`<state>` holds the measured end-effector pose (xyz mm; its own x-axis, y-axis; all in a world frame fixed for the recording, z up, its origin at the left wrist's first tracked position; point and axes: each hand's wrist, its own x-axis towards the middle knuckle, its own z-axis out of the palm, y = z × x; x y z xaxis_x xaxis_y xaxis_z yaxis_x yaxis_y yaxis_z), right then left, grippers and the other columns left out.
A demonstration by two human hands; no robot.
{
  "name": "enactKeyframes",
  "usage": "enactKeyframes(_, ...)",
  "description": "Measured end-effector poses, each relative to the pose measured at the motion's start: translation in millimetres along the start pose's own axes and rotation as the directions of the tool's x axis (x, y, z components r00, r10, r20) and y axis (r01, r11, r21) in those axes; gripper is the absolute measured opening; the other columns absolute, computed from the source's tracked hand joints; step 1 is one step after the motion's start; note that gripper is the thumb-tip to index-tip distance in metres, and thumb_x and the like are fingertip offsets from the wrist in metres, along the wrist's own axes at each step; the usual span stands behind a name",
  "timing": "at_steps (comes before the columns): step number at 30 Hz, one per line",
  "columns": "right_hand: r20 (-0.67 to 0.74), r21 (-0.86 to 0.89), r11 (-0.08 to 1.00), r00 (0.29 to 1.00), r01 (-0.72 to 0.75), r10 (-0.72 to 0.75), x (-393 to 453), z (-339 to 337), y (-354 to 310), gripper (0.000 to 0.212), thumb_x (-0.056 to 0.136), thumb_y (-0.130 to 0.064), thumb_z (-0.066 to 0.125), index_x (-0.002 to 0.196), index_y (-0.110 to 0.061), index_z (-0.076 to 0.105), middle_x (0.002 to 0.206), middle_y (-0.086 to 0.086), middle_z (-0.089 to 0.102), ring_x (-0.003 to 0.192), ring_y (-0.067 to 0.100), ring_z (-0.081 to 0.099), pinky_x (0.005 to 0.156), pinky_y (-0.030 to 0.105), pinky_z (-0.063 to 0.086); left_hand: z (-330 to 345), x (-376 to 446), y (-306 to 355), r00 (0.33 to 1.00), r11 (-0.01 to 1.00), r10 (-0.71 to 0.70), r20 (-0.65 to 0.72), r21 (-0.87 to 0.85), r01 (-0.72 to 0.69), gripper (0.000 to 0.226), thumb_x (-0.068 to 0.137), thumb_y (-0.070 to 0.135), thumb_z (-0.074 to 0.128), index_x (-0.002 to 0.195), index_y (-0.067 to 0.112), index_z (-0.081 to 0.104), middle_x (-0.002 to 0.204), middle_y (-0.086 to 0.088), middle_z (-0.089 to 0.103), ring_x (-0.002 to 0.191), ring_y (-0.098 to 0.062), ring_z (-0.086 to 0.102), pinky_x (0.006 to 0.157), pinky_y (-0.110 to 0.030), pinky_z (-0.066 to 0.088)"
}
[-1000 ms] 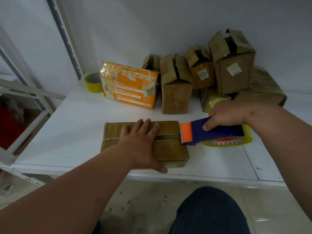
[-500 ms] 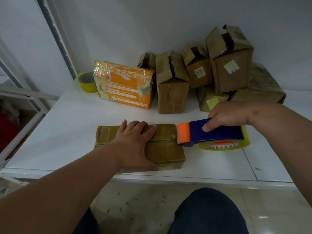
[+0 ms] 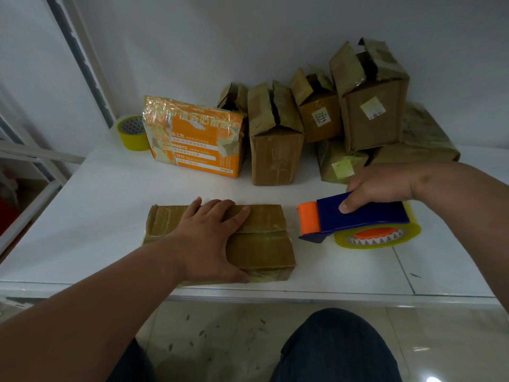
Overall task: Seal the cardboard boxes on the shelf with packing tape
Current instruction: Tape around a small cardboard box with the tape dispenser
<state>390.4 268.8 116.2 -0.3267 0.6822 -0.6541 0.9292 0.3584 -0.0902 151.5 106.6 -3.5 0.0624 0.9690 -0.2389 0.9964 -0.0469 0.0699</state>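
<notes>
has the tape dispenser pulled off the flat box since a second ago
Yes. The tape dispenser touched the right end of the flat box before; now bare shelf shows between them, so it has moved right, away from the box.

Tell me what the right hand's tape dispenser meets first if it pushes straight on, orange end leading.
Probably the flat cardboard box that the left hand presses down; the tape dispenser in the right hand points at its near end.

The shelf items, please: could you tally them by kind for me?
Brown cardboard boxes: 8, including the flat brown box under the left hand
Orange printed box: 1
Blue and orange tape dispenser, gripped by the right hand: 1
Spare yellow tape roll: 1
Total: 11
</notes>
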Motion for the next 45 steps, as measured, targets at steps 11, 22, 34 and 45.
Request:
enactKeyframes(11, 0.028, -0.111, 0.994, 1.000, 0.006, -0.003, 27.5, 12.8, -19.7, 0.023, 0.085, -0.042, 0.066, 0.081, -0.021, 0.057, 0.084, -0.001, 0.061, 0.075, 0.015, 0.060, 0.060, 0.023, 0.043, -10.1, 3.5, 8.8, 0.996, 0.999, 0.010, 0.089, 0.046, -0.014, 0.102, 0.068, 0.084, 0.053, 0.139, 0.063, -0.016, 0.158, 0.000, -0.001, 0.147, -0.029, -0.003, 0.116, -0.062, -0.007)
enactKeyframes(22, 0.009, 0.004, 1.000, 1.000, 0.027, -0.027, 23.1, 33.3, -3.3, 0.038, 0.090, -0.056, 0.053, 0.078, -0.021, 0.058, 0.080, -0.002, 0.062, 0.072, 0.013, 0.060, 0.059, 0.023, 0.041, 4.3, 16.8, 43.6, 0.998, 0.999, -0.032, 0.053, 0.036, 0.031, 0.109, 0.065, 0.094, 0.037, 0.138, 0.053, -0.032, 0.158, 0.004, -0.028, 0.146, -0.033, -0.024, 0.106, -0.072, -0.015)
enactKeyframes(34, -0.053, -0.358, 0.932, 0.995, 0.063, -0.088, 17.8, 14.2, -31.3, 0.043, 0.091, -0.060, 0.047, 0.088, -0.019, 0.059, 0.083, -0.001, 0.055, 0.074, 0.014, 0.054, 0.062, 0.028, 0.040, 5.4, 15.0, 42.4, 1.000, 0.999, -0.020, 0.020, 0.049, 0.019, 0.104, 0.067, 0.093, 0.036, 0.136, 0.056, -0.032, 0.158, 0.006, -0.025, 0.146, -0.032, -0.021, 0.107, -0.070, -0.017)
enactKeyframes(45, 0.123, -0.105, 0.992, 0.989, -0.068, 0.080, 18.2, 0.2, -63.3, 0.021, 0.095, -0.033, 0.055, 0.091, -0.013, 0.060, 0.084, 0.006, 0.060, 0.069, 0.018, 0.057, 0.065, 0.029, 0.042, 2.9, 14.1, 44.8, 0.999, 0.998, -0.029, 0.035, 0.057, 0.027, 0.105, 0.067, 0.093, 0.037, 0.138, 0.055, -0.029, 0.159, 0.005, -0.025, 0.146, -0.033, -0.022, 0.107, -0.071, -0.016)
